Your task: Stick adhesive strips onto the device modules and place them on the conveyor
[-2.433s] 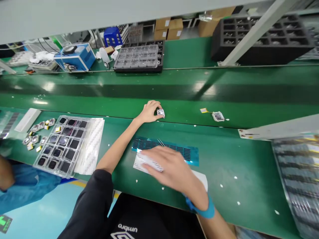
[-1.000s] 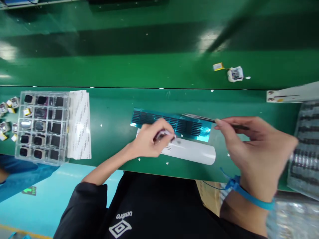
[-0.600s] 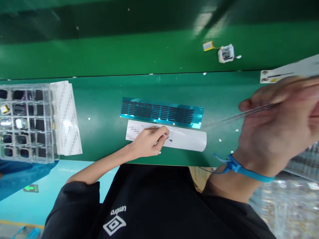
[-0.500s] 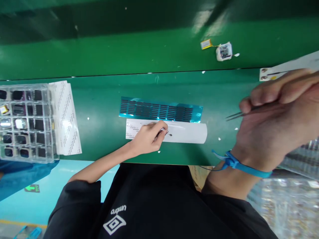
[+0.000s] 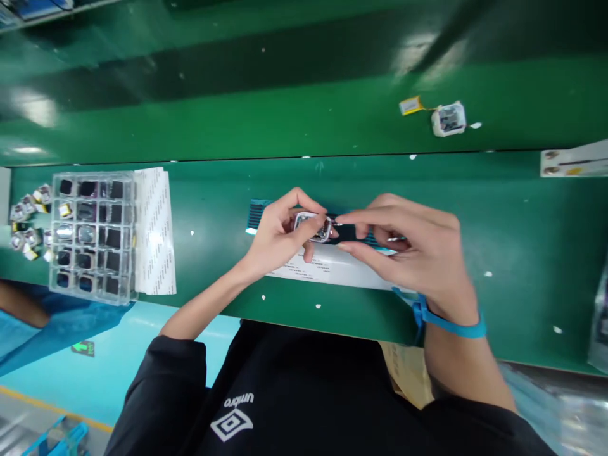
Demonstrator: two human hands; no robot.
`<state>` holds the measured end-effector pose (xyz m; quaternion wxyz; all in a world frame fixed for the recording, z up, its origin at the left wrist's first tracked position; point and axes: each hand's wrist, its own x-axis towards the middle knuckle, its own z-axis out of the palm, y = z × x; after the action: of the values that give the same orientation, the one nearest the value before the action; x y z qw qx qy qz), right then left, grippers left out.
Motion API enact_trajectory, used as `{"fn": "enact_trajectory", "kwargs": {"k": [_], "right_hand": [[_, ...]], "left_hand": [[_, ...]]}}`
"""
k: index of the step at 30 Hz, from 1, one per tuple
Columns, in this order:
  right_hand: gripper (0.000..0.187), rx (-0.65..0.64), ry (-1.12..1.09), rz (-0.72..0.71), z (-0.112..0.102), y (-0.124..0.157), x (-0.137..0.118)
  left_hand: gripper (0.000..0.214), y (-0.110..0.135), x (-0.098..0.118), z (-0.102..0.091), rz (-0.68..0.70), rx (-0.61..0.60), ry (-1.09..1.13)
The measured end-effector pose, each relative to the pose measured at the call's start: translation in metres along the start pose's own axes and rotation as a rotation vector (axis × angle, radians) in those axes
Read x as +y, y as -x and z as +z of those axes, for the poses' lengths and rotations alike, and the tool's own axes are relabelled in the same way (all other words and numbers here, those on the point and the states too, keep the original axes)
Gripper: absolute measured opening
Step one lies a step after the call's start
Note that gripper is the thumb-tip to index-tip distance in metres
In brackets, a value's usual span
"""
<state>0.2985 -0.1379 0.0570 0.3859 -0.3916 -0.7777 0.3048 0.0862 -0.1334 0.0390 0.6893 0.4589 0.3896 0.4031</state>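
Observation:
My left hand [image 5: 285, 231] is closed around a small pale-rimmed watch case [image 5: 313, 227] with electronics showing inside. From the right, my right hand [image 5: 408, 237] meets it, thumb and index finger at the edges of a dark square screen [image 5: 346, 234] beside the case. A metallic glint shows under its curled fingers, where the tweezers seem tucked; most of them is hidden. Beneath both hands lie a blue film sheet with dark strips [image 5: 258, 214] and a white printed backing sheet [image 5: 304, 269], both partly covered.
At left stands a clear compartment tray [image 5: 133, 237] of watch parts, with white printed paper [image 5: 154, 234] beside it. Several small assemblies [image 5: 31, 218] lie beyond. Another opened case [image 5: 449, 119] wired to a yellow battery [image 5: 411, 106] sits at upper right. A co-worker's arm [image 5: 21, 304] shows at left.
My right hand has come in from the far right to meet my left. My left hand has risen slightly off the white sheet, and the watch case now shows. The view has shifted left.

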Motion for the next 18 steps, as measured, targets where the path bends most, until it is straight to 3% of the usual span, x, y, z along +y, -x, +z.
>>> {"fn": "enact_trajectory", "kwargs": {"k": [2,6,9,18], "right_hand": [[0.004,0.026,-0.024,-0.037,0.009,-0.001,0.005],[0.008,0.029,-0.012,-0.077,0.017,0.0,0.016],[0.005,0.016,0.025,-0.111,0.021,0.002,0.021],[0.019,0.069,0.398,-0.171,0.039,0.013,0.015]], "left_hand": [[0.042,-0.001,0.001,-0.002,0.004,-0.026,0.012],[0.036,0.005,-0.007,-0.003,0.051,-0.072,0.011],[0.032,0.01,-0.013,-0.005,0.051,-0.04,-0.065],[0.016,0.01,-0.022,-0.009,0.027,0.008,-0.099]]}}
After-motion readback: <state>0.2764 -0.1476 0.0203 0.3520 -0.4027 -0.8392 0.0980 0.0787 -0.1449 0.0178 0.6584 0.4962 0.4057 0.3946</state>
